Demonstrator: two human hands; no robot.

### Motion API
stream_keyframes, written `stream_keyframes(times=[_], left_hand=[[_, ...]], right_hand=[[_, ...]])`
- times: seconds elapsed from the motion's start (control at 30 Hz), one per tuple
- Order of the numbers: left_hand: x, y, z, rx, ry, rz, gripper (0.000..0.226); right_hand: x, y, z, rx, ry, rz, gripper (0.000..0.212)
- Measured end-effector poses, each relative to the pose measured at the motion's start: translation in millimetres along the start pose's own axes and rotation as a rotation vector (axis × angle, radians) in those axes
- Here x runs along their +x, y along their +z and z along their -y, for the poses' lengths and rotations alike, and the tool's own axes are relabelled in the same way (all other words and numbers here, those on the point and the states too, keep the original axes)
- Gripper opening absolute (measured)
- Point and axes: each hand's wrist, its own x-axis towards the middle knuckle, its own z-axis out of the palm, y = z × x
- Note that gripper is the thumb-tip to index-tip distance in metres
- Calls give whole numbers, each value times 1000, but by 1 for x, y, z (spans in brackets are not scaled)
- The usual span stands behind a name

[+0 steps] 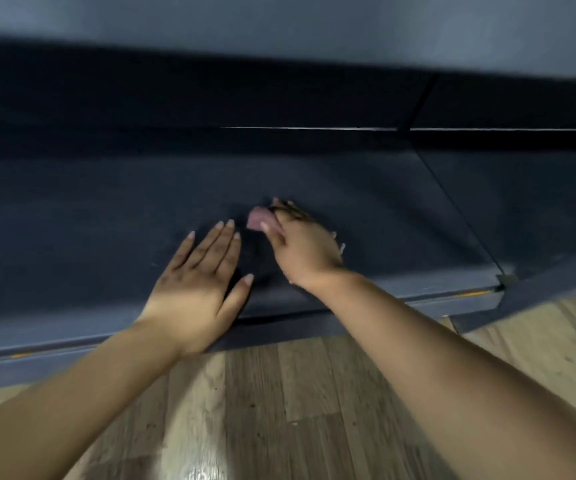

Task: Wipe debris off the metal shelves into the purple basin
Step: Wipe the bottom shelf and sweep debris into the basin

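1. Dark blue-grey metal shelf (106, 216) sits low, just above the wooden floor (279, 410).
2. Left hand (196, 282) lies flat on the shelf, fingers straight and together.
3. Right hand (300, 247) pinches a small pinkish-purple cloth (257, 219) against the shelf surface, beside the left fingertips.
4. Everything is motion-blurred.

The left hand (198, 271) lies flat on the shelf (72, 220), near its front edge. Just right of it, farther back on the shelf, the right hand (302, 251) holds a cloth (257, 220). The floor (279, 393) lies before the shelf.
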Motion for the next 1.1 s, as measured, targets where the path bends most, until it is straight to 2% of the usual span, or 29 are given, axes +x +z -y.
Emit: stream_keyframes(times=[0.07, 0.17, 0.27, 0.33, 0.43, 0.5, 0.6, 0.67, 0.73, 0.8, 0.83, 0.9, 0.93, 1.0, 1.03, 1.1], left_hand=[[0, -6, -2, 0, -15, 12, 70], [-4, -4, -1, -22, -17, -96, 79], [-5, -5, 4, -9, -4, -109, 78], [-9, -6, 4, 18, -17, -37, 73], [-13, 0, 2, 11, -32, 33, 73], [-14, 4, 1, 5, -45, 31, 73], [-14, 3, -1, 19, -62, 25, 73], [-16, 1, 1, 0, -64, 31, 73], [-17, -1, 1, -5, -63, 63, 73], [-15, -3, 3, 4, -40, 32, 74], [-12, -4, 3, 2, -33, 17, 76], [-7, -1, 0, -29, -21, -69, 88], [-6, 3, -1, -50, -28, -73, 93], [-3, 8, -4, -81, -46, -37, 99], [-1, 9, -7, -76, -48, -38, 100], [0, 10, -8, -69, -76, -32, 95]], right_hand=[[-8, -23, -15, 72, 42, -18, 36], [-30, -67, -76, -14, 129, -97, 35], [-67, -91, -146, -114, 414, -88, 32], [-81, -82, -163, -128, 541, -91, 40], [-66, -52, -144, -208, 442, -171, 61], [-47, -34, -111, -198, 320, -142, 68], [-27, -6, -48, -144, 116, -65, 48], [-16, 3, -11, -85, 91, -15, 47], [-8, 0, -4, -13, 67, -17, 45], [-7, -15, -26, 40, 16, -118, 36], [-9, -25, -46, 20, 12, -213, 36], [-16, -46, -96, -71, 147, -311, 35], [-20, -55, -119, -107, 268, -292, 33], [-23, -66, -147, -130, 527, -140, 35], [-20, -65, -145, -124, 571, -94, 40], [-3, -54, -120, -118, 456, -108, 42]])
